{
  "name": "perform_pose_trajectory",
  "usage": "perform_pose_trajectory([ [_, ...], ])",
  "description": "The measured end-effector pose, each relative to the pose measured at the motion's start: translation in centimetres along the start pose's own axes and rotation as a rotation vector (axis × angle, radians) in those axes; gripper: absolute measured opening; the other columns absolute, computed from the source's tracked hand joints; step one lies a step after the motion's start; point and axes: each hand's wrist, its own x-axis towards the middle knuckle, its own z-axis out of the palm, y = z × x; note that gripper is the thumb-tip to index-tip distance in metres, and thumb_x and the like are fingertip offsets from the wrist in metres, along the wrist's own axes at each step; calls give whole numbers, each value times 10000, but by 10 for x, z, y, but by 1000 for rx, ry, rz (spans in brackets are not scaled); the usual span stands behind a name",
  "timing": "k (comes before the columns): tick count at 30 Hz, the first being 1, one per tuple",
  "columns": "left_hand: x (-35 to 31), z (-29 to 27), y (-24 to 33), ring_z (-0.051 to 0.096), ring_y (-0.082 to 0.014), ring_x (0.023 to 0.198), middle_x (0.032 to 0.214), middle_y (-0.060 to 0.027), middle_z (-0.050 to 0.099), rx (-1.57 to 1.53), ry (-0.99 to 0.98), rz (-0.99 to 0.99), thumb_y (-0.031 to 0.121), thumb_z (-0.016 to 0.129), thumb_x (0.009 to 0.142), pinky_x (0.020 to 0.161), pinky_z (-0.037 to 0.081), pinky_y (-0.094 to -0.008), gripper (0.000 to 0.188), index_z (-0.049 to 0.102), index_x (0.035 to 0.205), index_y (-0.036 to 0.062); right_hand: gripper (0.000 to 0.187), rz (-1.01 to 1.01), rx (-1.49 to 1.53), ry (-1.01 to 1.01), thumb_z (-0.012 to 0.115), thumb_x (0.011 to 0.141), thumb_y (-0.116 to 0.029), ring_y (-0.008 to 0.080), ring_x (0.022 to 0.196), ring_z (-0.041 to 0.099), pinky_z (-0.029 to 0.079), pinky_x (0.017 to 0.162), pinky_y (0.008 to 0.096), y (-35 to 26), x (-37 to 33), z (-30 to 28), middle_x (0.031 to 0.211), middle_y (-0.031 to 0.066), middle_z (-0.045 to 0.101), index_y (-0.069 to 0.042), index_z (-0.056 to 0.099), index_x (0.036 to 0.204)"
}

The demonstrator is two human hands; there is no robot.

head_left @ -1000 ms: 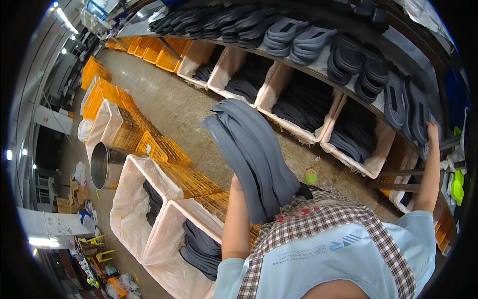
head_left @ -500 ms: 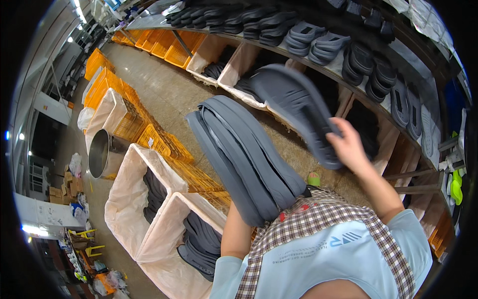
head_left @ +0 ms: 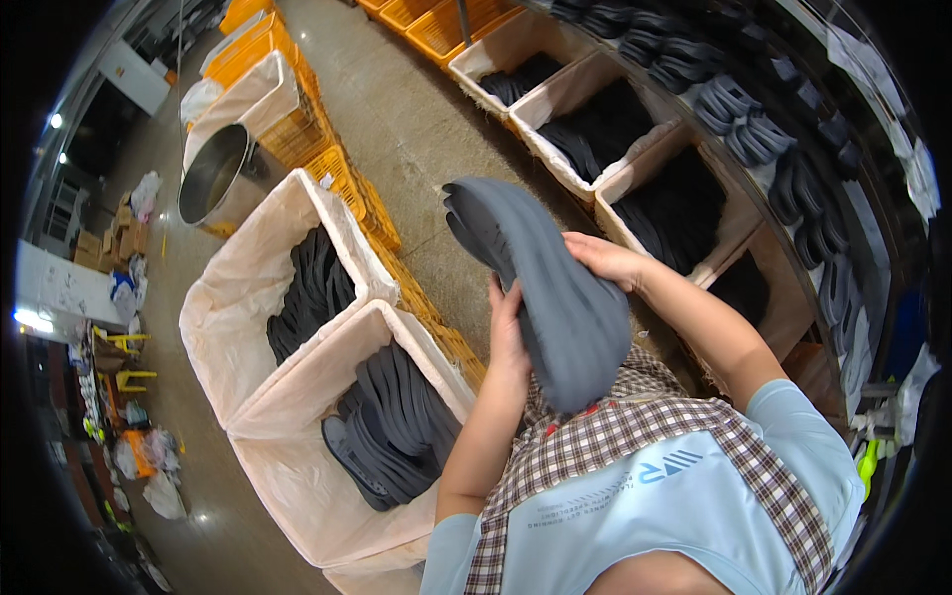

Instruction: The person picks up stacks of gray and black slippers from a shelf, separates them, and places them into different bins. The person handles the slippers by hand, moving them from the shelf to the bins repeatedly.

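Observation:
A bundle of dark grey shoe soles (head_left: 570,307), pressed face to face, is held upright in front of my apron. My left hand (head_left: 509,327) is closed on its left side, the thumb up along the edge. On the right side, my right hand (head_left: 607,261) grips the bundle near its upper half. The soles are slightly blurred, and their lower end rests close to the checked apron (head_left: 625,426). Just left of my left forearm, a cloth-lined crate (head_left: 288,446) holds more grey soles (head_left: 397,421) packed on edge.
Another lined crate (head_left: 233,297) with dark soles adjoins it, and a metal drum (head_left: 216,178) stands beyond. Lined bins (head_left: 555,159) of dark soles run under the shelf at right, where stacked grey soles (head_left: 734,109) lie. Between the rows runs a concrete floor (head_left: 387,119).
My right hand has brought its single sole leftward against the bundle and now grips the bundle. The bundle has turned more upright, and my view has shifted toward the left crates.

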Motion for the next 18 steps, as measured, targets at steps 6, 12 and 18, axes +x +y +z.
perform_pose_trajectory([
  [6, 25, 31, 34, 124, -349, 1375, 1488, -212, 86, 903, 462, 474, 281, 822, 675, 1112, 173, -446, 1158, -6, 1453, 57, 570, 172, 260, -532, 633, 863, -373, 153, 957, 633, 552, 781, 297, 0, 69, -33, 1176, 106, 599, -48, 472, 1304],
  [12, 72, -1, 185, 309, -323, 1332, 1440, -204, 313, 1711, -43, 316, 389, 814, 633, 1083, 272, -372, 1028, 262, 1415, 15, 568, 435, 114, -809, 587, 893, -382, 163, 1018, 600, 515, 857, 313, -13, 145, -36, 1208, 120, 581, -26, 459, 1316],
  [18, 128, -16, 207, 446, -263, 1203, 1371, -131, 404, 1270, -361, -809, 381, 726, 751, 856, 470, -391, 945, 151, 1479, 201, 573, 442, -233, -1108, 475, 948, -417, 169, 1057, 545, 451, 914, 305, -11, 225, -46, 1260, 115, 544, 10, 433, 1327],
])
